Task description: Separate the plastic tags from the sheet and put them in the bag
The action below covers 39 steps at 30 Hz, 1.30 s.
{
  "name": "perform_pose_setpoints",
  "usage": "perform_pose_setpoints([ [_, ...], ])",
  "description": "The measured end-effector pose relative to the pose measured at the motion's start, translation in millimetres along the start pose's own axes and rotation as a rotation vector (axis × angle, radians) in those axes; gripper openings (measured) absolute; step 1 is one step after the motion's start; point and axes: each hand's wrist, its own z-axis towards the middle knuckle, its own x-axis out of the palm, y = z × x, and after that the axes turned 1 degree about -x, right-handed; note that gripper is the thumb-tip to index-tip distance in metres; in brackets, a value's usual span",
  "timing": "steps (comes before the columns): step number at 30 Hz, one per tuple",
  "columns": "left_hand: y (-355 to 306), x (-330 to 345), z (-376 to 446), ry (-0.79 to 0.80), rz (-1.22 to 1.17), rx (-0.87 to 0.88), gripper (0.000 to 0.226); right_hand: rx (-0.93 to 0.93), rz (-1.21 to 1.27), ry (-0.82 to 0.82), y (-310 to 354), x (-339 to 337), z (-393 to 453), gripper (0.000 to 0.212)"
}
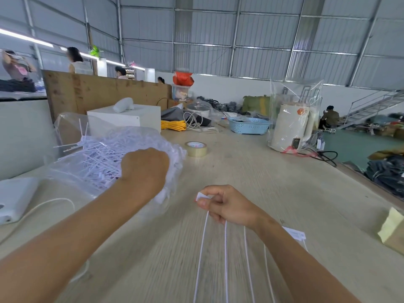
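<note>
Head view: pale wood-grain tabletop (pixel 251 176) in a large metal-walled hall, workers at far benches.
Left hand (pixel 145 169): curled into a fist at the mouth of the clear crinkled plastic bag (pixel 91 136); whether it grips the film or a tag I cannot tell.
Bag contents: heap of loose thin white plastic tags (pixel 98 154), a few ends poking up.
Right hand (pixel 225 204): fingers pressed together, pinching a small white tab, with four long white tag strands (pixel 226 259) hanging toward the camera.
Beside the bag: roll of tan packing tape (pixel 196 148), lying flat.
Far right: white kettle inside a clear wrap (pixel 291 127).
Far centre: pale blue perforated plastic basket (pixel 249 125).
</note>
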Motion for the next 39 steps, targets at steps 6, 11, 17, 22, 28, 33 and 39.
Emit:
perform_pose_setpoints([
  [6,-41.0,-2.8,-37.1,0.392,-0.659,0.169,0.054,-0.077,0.053,0.020,5.7,-3.3,-0.6,0.046],
  [11,-47.6,29.2,-35.6,0.433,-1.294,0.182,0.045,0.021,-0.009,0.073,3.9,-6.1,-0.6,0.051],
  [17,-55.3,39.2,-32.7,0.218,-1.350,0.123,0.040,0.153,0.020,-0.003,3.8,-9.9,-3.0,0.012],
  [22,-61.8,42.0,-34.7,0.116,-1.376,0.073,0.052,0.092,0.002,-0.001,5.8,-8.5,-4.0,0.036],
  [28,-60.6,32.5,-30.6,0.330,-1.530,-0.103,0.043,-0.025,-0.088,-0.077,4.2,-9.1,-1.1,0.039],
  [33,-44.8,13.3,-30.7,0.587,-1.478,-0.087,0.034,-0.058,-0.187,-0.043,-1.0,-8.0,2.6,0.042],
  [39,0.6,-34.0,-33.1,0.708,-1.287,0.301,0.048,-0.026,-0.221,-0.087,-11.4,-21.5,-2.6,0.035],
])
